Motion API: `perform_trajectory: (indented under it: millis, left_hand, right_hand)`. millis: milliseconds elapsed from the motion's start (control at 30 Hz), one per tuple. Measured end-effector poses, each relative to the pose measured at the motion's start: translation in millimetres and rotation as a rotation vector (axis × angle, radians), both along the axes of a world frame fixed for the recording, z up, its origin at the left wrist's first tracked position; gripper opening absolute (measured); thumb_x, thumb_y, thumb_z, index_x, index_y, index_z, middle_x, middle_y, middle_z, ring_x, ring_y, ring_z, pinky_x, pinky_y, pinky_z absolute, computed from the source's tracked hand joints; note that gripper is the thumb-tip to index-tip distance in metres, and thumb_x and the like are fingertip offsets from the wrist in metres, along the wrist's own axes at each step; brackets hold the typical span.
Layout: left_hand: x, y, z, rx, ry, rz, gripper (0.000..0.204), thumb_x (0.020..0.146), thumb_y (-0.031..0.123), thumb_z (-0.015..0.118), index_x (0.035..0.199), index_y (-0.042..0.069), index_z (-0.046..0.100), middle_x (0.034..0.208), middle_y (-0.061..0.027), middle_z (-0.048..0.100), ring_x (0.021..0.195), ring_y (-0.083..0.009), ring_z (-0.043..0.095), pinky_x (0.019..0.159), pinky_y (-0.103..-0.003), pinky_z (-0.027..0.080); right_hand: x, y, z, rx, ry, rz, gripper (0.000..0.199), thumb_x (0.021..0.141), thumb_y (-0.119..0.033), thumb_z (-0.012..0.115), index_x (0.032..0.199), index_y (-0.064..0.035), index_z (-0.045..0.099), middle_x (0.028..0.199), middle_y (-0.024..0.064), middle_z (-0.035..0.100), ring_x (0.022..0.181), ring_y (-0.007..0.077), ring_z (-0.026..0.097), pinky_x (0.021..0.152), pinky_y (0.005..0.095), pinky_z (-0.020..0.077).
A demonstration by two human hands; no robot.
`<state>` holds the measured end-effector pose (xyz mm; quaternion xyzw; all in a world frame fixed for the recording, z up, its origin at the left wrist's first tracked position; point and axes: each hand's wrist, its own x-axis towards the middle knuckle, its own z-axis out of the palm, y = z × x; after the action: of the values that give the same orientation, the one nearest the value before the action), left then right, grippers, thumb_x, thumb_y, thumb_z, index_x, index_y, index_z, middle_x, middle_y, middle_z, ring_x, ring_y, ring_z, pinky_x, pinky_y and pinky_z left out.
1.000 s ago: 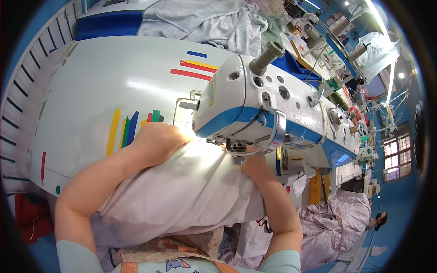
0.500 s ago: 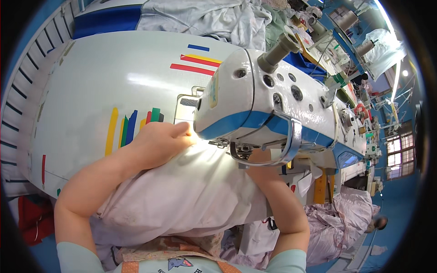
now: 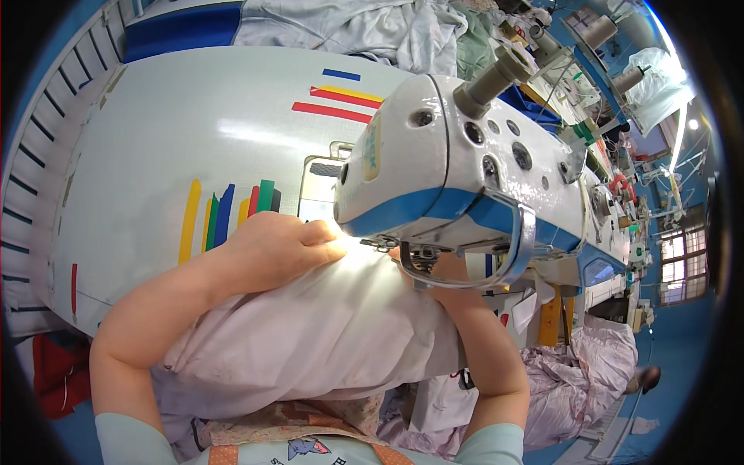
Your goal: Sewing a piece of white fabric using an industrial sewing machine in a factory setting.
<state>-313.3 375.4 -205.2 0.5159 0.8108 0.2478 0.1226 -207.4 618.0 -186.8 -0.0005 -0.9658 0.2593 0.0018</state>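
Observation:
A pale pinkish-white cloth (image 3: 325, 329) spreads over my lap and up onto the sewing table, its upper edge running under the needle area of a white and blue sewing machine (image 3: 411, 167). My left hand (image 3: 283, 244) is closed on the cloth's upper left edge, thumb and curled fingers just left of the lit needle area. Over on the right, my right hand (image 3: 449, 273) rests at the cloth behind the machine's curved metal guard (image 3: 525, 240). The guard and machine head hide most of its fingers, so its grip does not show.
Coloured tape strips (image 3: 225, 215) are stuck on the white tabletop (image 3: 147, 139). Grey-white fabric (image 3: 341, 31) lies beyond the far edge. Crumpled pinkish cloth (image 3: 581, 380) is heaped at right, near a yellow piece (image 3: 550, 318). A row of other machines and thread cones (image 3: 601, 31) stretches rightward.
My left hand has shifted slightly right and down, its thumb now closer to the needle area. The view has turned a little, so the machine appears farther right.

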Motion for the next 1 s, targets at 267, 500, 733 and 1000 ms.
perform_trajectory:
  millis: [267,500,733,1000]
  left_hand:
    - [0.2,0.1,1.0,0.139,0.215,-0.087,0.025,0.085,0.015,0.053,0.108,0.020,0.062,0.100,-0.0020,0.061,0.070,-0.0235,0.063,0.058,-0.037,0.050]
    - [-1.6,1.3,0.7,0.114,0.172,-0.059,0.025,0.083,0.013,0.053,0.106,0.019,0.062,0.098,-0.0029,0.060,0.070,-0.0239,0.063,0.058,-0.038,0.050]
    - [-5.8,1.7,-6.1,0.110,0.252,-0.070,0.022,0.082,0.012,0.053,0.102,0.017,0.061,0.098,-0.0028,0.060,0.074,-0.0246,0.063,0.061,-0.038,0.050]
    - [-4.9,0.6,-12.4,0.175,0.212,-0.074,0.019,0.082,0.012,0.054,0.098,0.017,0.063,0.100,-0.0003,0.062,0.077,-0.0241,0.063,0.064,-0.038,0.051]
  right_hand:
    - [-5.1,12.9,-27.4,-0.064,0.055,0.052,0.042,0.080,-0.030,0.069,0.111,-0.0046,0.057,0.111,0.0125,0.060,0.106,0.0305,0.054,0.093,0.0412,0.0401]
    - [1.8,47.3,-76.0,0.015,0.081,0.043,0.042,0.081,-0.027,0.069,0.113,-0.0040,0.055,0.113,0.0109,0.059,0.107,0.0266,0.053,0.093,0.0386,0.0408]
    - [-2.0,47.1,-92.3,-0.084,0.217,0.001,0.046,0.085,-0.026,0.067,0.121,-0.0044,0.048,0.121,0.0103,0.055,0.110,0.0255,0.052,0.095,0.0368,0.0405]
    - [-4.8,29.9,-61.5,-0.022,0.298,0.032,0.037,0.087,-0.025,0.062,0.117,-0.0038,0.054,0.115,0.0138,0.059,0.106,0.0313,0.056,0.092,0.0415,0.0432]
